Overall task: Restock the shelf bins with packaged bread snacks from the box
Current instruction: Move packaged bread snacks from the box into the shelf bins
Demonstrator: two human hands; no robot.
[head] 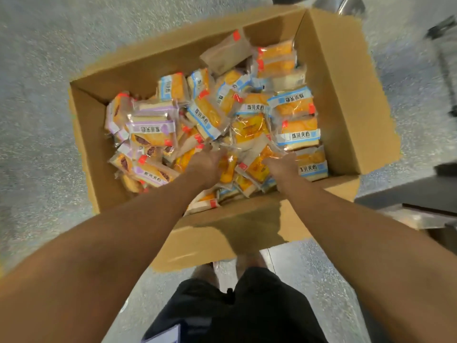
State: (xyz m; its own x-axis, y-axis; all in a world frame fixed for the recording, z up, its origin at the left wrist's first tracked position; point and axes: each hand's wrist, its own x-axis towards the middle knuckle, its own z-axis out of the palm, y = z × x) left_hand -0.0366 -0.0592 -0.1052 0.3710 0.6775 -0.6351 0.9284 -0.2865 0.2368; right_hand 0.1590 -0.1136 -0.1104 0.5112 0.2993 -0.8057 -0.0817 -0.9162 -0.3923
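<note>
A big cardboard box (pixel 341 100) sits open on the speckled floor (pixel 37 107), right in front of the person's feet. It is full of packaged bread snacks, all jumbled in a loose pile. The ones with blue labels (pixel 294 100) lie mostly on the far and right side. The ones with purple labels (pixel 150 127) lie on the left.

Both arms reach down into the middle of the pile. The left hand (pixel 206 164) has its fingers curled into the crinkly wrappers, and it seems to be grabbing a yellow snack pack (pixel 227 167) there. The right hand (pixel 282 165) is curled on another snack pack (pixel 259 167) just beside it. The picture is a bit blurry, so how tight each hold is stays unclear.

Using two hands at once is probably a way to scoop up many packs in one go. No shelf bins show here, so every snack in view is in the box.
</note>
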